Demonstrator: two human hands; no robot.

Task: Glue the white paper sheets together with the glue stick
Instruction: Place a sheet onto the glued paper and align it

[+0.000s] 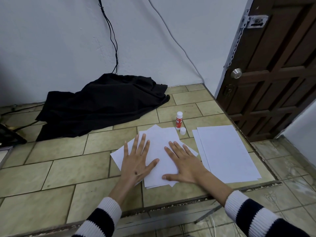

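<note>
Glue stick [178,120] label illegible

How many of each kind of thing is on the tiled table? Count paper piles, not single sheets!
Paper piles: 2, one under the hands, one to its right
Glue stick: 1
Loose cap: 1
Black cloth: 1
Total: 5

Both hands lie flat on the paper pile [159,147] at table [68,168] centre. Glue stick [179,120] at 12 o'clock, paper stack [225,151] at 3, cloth [102,103] at 10.
</note>
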